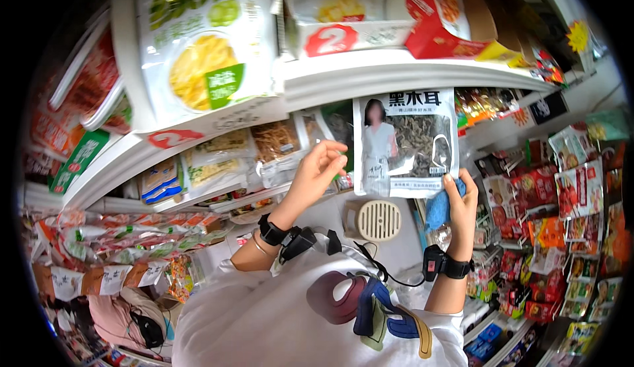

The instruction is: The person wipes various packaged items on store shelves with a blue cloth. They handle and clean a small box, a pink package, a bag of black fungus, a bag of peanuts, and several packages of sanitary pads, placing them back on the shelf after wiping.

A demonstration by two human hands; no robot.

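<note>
My right hand [460,203] grips the lower right corner of a flat plastic pack of dried black fungus [416,139], thumb on the front. The pack has a white border, a printed figure and writing, and dark curled pieces show in it. A blue cloth [440,211] is bunched in the same hand, hanging below the pack. Left of the pack, my left hand [319,171] is raised apart from it. Its fingers are loosely curled, the thumb near the fingertips, and I see nothing in it. Behind it are clear packs of dried food [275,141] on a lower shelf.
A white upper shelf [337,72] crosses close ahead, bearing pouches [203,45] and a red carton [446,35]. A beige slotted stool [379,220] stands on the floor. Hanging snack packs [537,189] line the right. A person in pink [114,320] is behind at left.
</note>
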